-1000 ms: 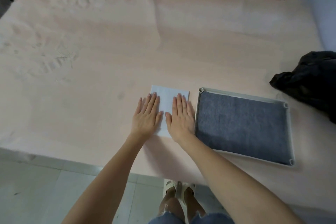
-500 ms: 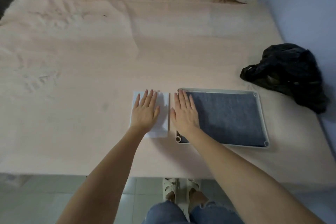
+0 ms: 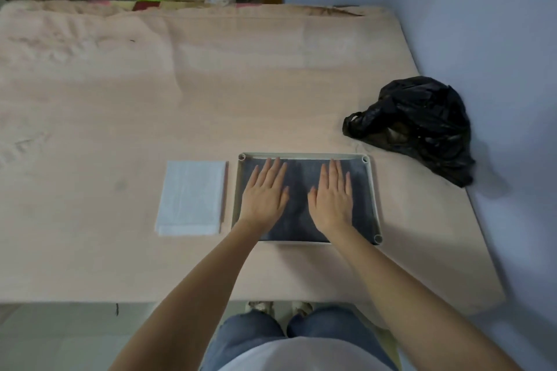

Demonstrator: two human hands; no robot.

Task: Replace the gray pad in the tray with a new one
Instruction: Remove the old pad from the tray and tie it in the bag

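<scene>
Having left the folded white pad (image 3: 191, 197), our left hand (image 3: 263, 194) and right hand (image 3: 331, 197) are lying flat, fingers straight, on the gray pad (image 3: 298, 190) in the tray (image 3: 373, 190).

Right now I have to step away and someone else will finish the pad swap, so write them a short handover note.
Left hand and right hand: both lie flat, fingers straight, on the gray pad, gripping nothing.
The gray pad sits inside the tray on the pink cover.
The new white pad lies folded just left of the tray, untouched.
A black bag sits at the far right.
Done: nothing swapped yet.
Left: lift the gray pad out, unfold the white pad, lay it in the tray.
</scene>
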